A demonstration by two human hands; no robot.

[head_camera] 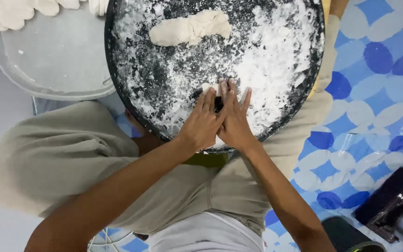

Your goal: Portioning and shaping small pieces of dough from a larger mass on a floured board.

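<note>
Single head-worn view, looking straight down, close over floured round pan and lap

Two hands pressing dough on a floury tray

The left hand and the right hand are lying side by side, touching, on a big round black tray dusted with white flour. A small white piece of dough is peeking out at their fingertips. A bigger lump of dough is sitting well apart near the far side of the tray. A grey tray with pale dough pieces is lying to the left. The person is sitting on a blue and white patterned mat.
</note>
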